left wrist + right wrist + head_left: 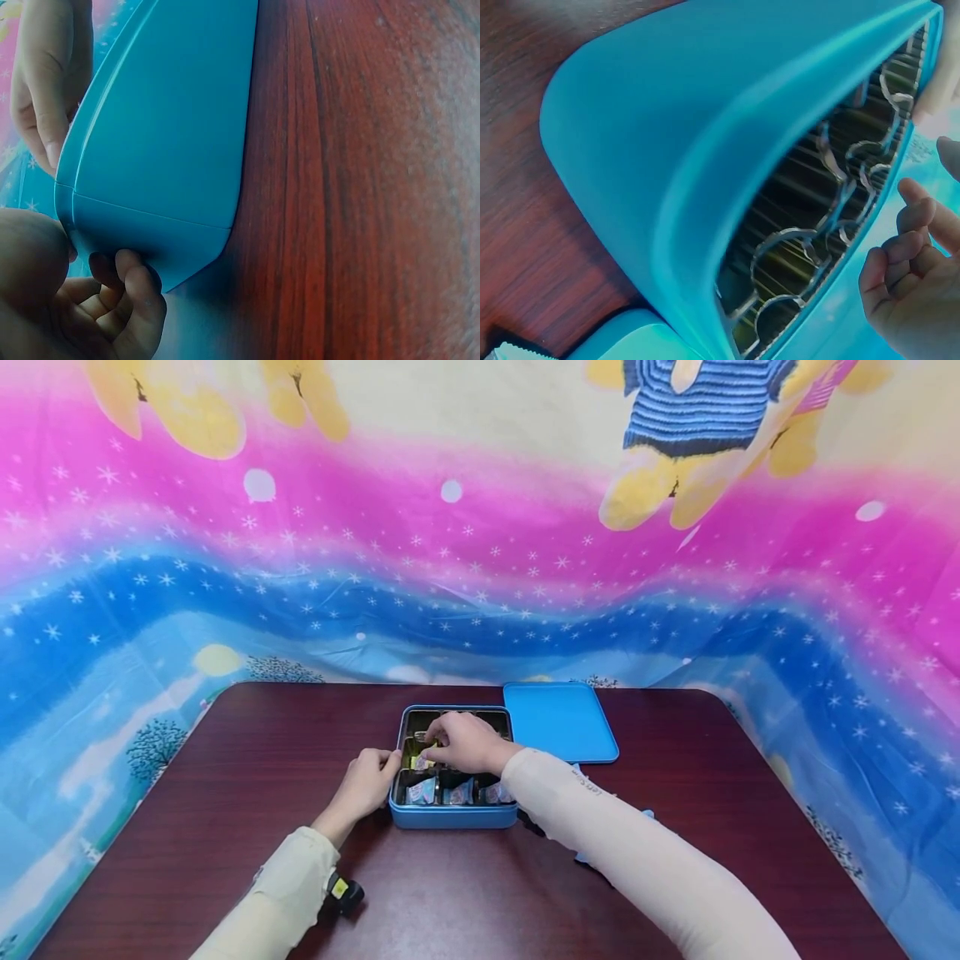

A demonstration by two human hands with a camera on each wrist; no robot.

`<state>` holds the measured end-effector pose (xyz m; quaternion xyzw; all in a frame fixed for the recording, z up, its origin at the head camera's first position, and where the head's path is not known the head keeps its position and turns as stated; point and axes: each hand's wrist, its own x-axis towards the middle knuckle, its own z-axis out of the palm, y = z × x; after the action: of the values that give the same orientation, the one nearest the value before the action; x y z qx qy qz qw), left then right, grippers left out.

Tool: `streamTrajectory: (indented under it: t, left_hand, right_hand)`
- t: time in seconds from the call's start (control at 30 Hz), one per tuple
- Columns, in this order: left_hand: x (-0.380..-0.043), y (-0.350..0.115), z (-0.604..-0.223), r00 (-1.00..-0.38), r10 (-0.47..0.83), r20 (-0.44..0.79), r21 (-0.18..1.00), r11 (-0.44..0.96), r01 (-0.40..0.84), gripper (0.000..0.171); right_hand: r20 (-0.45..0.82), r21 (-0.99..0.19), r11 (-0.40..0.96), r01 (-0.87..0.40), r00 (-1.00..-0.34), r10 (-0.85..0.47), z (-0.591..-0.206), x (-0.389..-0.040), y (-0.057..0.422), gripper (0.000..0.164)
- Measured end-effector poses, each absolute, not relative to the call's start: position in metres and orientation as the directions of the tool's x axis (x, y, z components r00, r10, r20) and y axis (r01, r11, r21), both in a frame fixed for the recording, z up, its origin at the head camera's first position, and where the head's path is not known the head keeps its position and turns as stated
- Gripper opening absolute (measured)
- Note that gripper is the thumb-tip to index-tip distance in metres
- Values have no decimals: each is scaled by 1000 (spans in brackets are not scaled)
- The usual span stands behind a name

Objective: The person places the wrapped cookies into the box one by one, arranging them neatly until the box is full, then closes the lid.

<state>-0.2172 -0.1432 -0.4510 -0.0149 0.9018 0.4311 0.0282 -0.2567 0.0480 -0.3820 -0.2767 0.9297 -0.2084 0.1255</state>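
Smooth, round-cornered blue tin before you on the wood-grained table.
Your left hand grips its left wall, thumb at the rim; your right hand, loosely bent, grasping nothing, is beside a yellowish packet in a glossy, dark compartment. Three crinkled packets fill the near row; the flat lid lies to the right.

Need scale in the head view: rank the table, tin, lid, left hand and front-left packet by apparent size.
1. Table
2. Tin, partly covered
3. Lid
4. Left hand
5. Front-left packet
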Motion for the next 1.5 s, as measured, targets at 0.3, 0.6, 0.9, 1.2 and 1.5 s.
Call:
streamTrajectory:
  t: [0.3, 0.6, 0.9, 1.2, 1.5]
  left_hand:
    - [-216, -143, -450, -999, -7, -51, 777, 628, -44, 38]
    - [-216, -143, -450, -998, -5, -65, 782, 621, -54, 39]
    - [-215, -142, -449, -997, -6, -71, 785, 617, -60, 37]
    - [-216, -142, -451, -997, -10, -75, 780, 622, -65, 37]
    - [-216, -142, -451, -997, -16, -71, 781, 621, -66, 37]
  right_hand:
    - [-98, -515, 733, -444, -819, -565, -377, -259, 58, 36]
    - [-96, -508, 738, -444, -822, -561, -384, -257, 77, 32]
    - [-92, -531, 722, -443, -817, -570, -381, -252, 93, 32]
    - [-111, -515, 730, -449, -809, -577, -377, -243, 100, 35]
    - [-122, -510, 740, -439, -814, -567, -377, -234, 106, 36]
